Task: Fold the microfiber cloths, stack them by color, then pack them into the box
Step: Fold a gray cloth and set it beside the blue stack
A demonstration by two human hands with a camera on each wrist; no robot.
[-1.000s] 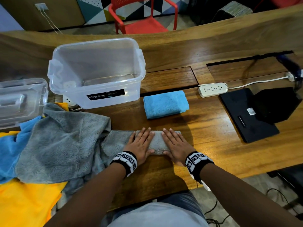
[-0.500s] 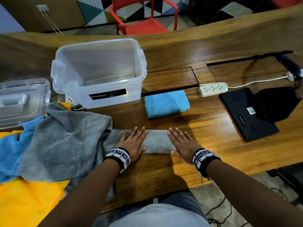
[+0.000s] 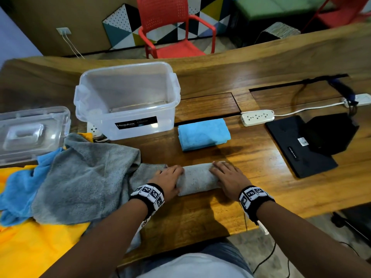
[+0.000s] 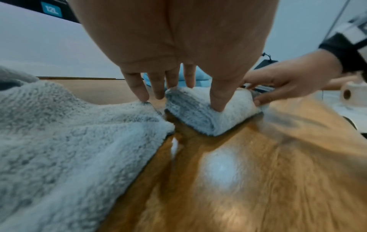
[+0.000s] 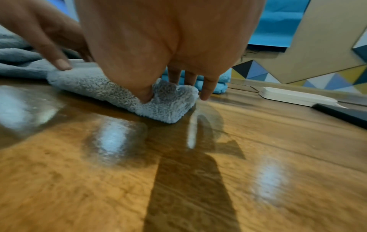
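A grey cloth (image 3: 195, 178), folded into a narrow strip, lies near the table's front edge. My left hand (image 3: 172, 177) grips its left end, and my right hand (image 3: 222, 173) grips its right end. In the left wrist view the left hand (image 4: 188, 100) digs its thumb into the top of the folded grey cloth (image 4: 198, 119), with the fingers behind it. In the right wrist view the right hand (image 5: 176, 92) pinches the folded grey cloth (image 5: 164, 109) the same way. A folded blue cloth (image 3: 203, 134) lies just beyond. The clear box (image 3: 128, 101) stands open at the back left.
Loose cloths lie heaped at the left: grey (image 3: 86, 177), blue (image 3: 18, 183) and yellow (image 3: 30, 247). The box lid (image 3: 30, 133) rests at the far left. A white power strip (image 3: 258, 117) and a flat black device (image 3: 297, 145) lie at the right.
Both hands slid apart from the middle of the folded grey cloth to its two ends. They went from pressing flat to closing thumbs and fingers on the ends.
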